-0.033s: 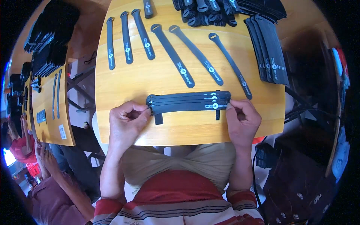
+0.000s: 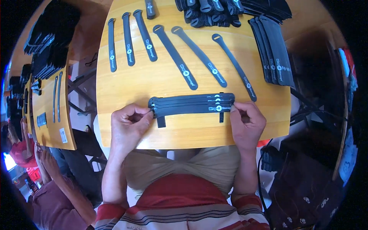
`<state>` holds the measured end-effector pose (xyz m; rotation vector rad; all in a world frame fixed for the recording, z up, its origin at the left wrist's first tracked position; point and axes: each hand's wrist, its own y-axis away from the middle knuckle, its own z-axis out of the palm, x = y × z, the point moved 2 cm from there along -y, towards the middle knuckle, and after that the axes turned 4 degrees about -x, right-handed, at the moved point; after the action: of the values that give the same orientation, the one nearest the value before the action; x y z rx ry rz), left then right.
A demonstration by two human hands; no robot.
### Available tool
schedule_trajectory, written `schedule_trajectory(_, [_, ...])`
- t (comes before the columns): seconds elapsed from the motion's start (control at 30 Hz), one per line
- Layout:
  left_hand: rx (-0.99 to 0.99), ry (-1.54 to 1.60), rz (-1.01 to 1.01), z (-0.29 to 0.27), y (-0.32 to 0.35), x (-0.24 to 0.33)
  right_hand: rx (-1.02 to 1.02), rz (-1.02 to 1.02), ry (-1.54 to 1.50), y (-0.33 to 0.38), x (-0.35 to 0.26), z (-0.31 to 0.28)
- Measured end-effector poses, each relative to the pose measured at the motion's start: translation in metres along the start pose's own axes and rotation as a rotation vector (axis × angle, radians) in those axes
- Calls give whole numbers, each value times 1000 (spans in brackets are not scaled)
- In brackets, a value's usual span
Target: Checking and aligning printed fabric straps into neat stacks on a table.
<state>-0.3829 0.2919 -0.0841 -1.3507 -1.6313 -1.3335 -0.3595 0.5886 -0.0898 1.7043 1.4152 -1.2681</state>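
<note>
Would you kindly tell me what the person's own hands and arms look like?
The left hand and right hand are ungloved, and the forearms are uncovered. The short fabric sleeves have red edges; the right sleeve also shows grey with thin dark stripes.

You wear this camera on your head, the left of a side-by-side pair, and it looks steeply down your front. Your shirt [image 2: 172, 193] fills the bottom edge, close to the lens, with your trousers [image 2: 153, 165] just above it. Your left hand [image 2: 130, 123] and right hand [image 2: 249, 124] come near the middle, and your table [image 2: 115, 88] runs away from you toward the top. The wide fisheye bends straight edges and takes in a second table [image 2: 50, 135] and a co-worker [image 2: 61, 207] to your left.
</note>
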Motion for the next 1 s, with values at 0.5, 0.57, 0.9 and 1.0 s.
schedule_trajectory(0.5, [-18,4,22,-2,0,0,-16,-103,154,-2,-2,0])
schedule_trajectory(0.57, [-19,-6,26,-2,0,1,-17,-108,157,-1,0,0])
schedule_trajectory(0.9, [-11,-30,8,0,-1,1,-31,-118,205,-1,-5,1])
schedule_trajectory(1.0, [-9,-37,3,-1,-2,1,-29,-123,215,-1,-3,0])
